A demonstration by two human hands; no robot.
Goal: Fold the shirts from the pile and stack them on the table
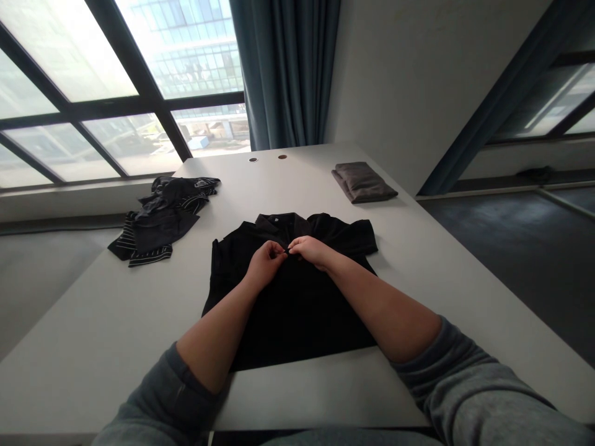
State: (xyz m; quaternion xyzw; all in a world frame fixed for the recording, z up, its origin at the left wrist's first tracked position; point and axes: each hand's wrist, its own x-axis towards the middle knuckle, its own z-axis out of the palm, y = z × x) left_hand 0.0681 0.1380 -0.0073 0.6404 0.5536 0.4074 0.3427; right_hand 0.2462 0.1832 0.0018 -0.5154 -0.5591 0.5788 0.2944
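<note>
Left hand (266, 266) and right hand (310, 249) in close on the black shirt (302, 316), fingertips almost meeting!
It's spread across the table (432, 291), collar (301, 225) at the far end, both hands drawn into tight pinches on its front just below; beyond the shirt to the right sits a folded grey-brown cloth (365, 182), and over to the shirt's left, a heap of dark, partly striped clothes (162, 220).

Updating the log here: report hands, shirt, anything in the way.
Left hand and right hand pinching black shirt at its front, below collar. Shirt laid out on white table. Nothing blocking: crumpled clothes far left, folded garment far right.
</note>
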